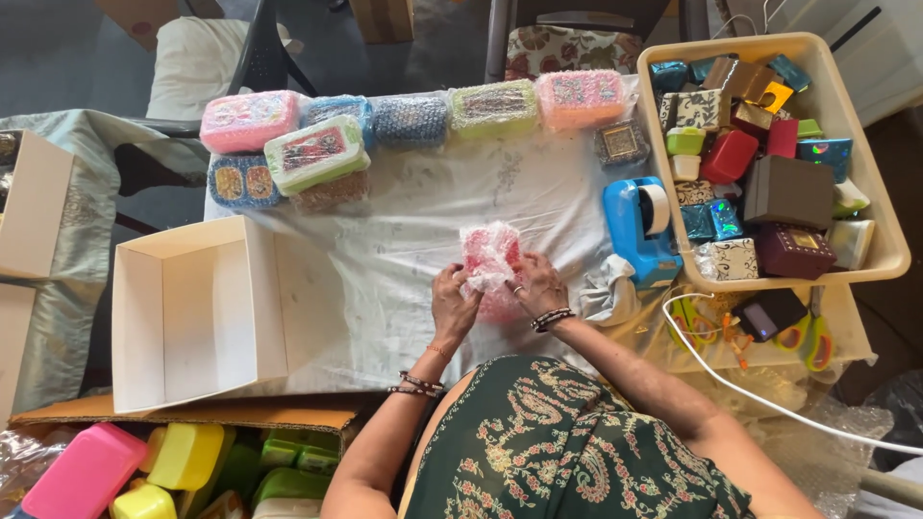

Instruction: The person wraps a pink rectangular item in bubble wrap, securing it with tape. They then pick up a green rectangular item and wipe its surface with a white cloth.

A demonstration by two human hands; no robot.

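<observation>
1. Centre of the cloth-covered table (413, 240): both hands meet on one pink box wrapped in bubble wrap (490, 258), lying on the white cloth just in front of the person.
2. Left hand (454, 306): fingers curled, gripping the left side of the bubble wrap, thumb side pressed to the bundle. Not spread. Beaded bracelets on the wrist.
3. Right hand (538, 286): fingers bent over the right edge of the bundle, pinching wrap against it, ring visible. Closed on it, palm down. Dark bracelets on that wrist too.
4. The hands sit close together, nearly touching across the lower part of the bundle; its top sticks out above the fingers.
5. Blue tape dispenser (639, 229) stands just right of the right hand, beside a crumpled scrap of wrap.
6. Row of wrapped boxes (404, 120) lines the far edge of the table: pink, blue, green, pink, plus a few stacked at the left end. Well apart from the hands.
7. Open white cardboard box (192, 317) lies left of the left hand, near but not touching.
8. Cream plastic tray (885, 245) at the right holds many small gift boxes in red, brown, teal and patterned finishes.
9. Scissors (817, 341) with green-yellow handles and a white cable (760, 399) lie below the tray.
10. Carton (192, 415) at lower left holds unwrapped pink, yellow and green plastic boxes.
</observation>
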